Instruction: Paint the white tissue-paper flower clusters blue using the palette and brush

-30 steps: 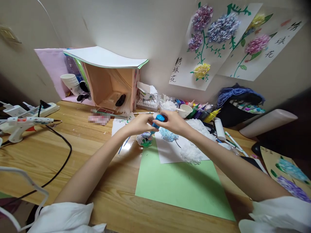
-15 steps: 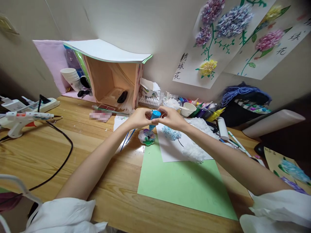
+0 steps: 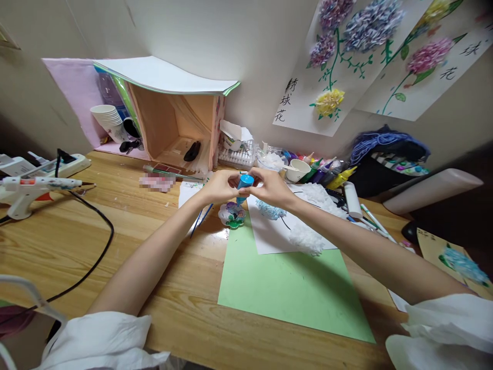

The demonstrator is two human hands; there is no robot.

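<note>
Bottle (image 3: 245, 183), bright blue, tilted with its narrow end down over the scalloped palette (image 3: 222, 217), and both hands are on it! Left hand (image 3: 222, 187) grips one side, right hand (image 3: 270, 188) the other, fingers curled close. Two slim blue sticks (image 3: 201, 222) lie just left of the palette; to its right, a pale-blue fluffy flower (image 3: 271, 210) sits on white paper (image 3: 265, 240), which overlaps a green sheet (image 3: 292, 300) on the wooden desk (image 3: 185, 303).
</note>
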